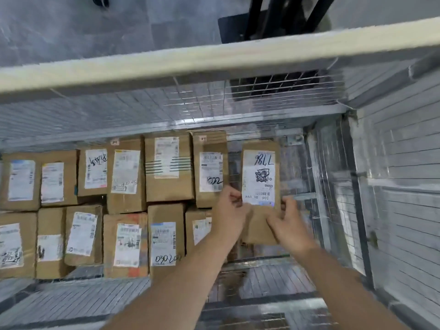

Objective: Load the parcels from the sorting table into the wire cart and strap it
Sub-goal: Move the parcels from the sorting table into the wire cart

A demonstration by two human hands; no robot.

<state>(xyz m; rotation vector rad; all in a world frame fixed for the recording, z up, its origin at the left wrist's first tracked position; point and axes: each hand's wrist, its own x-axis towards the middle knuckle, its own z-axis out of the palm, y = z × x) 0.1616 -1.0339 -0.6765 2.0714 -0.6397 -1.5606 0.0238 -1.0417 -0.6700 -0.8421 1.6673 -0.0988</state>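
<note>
I look down into the wire cart (262, 120). A brown cardboard parcel (260, 167) with a white label marked in black pen is held over the cart's right end, beside the stacked parcels. My left hand (229, 214) grips its near left edge and my right hand (289, 226) grips its near right edge. Two rows of brown labelled parcels (166, 167) fill the cart floor from the left up to this parcel. The cart's bare floor mesh shows under and to the right of the held parcel.
A pale top rail (214, 58) crosses the cart's far side. The cart's right mesh wall (338, 198) stands close to the held parcel. Black metal posts (285, 17) rise from the grey floor beyond the cart.
</note>
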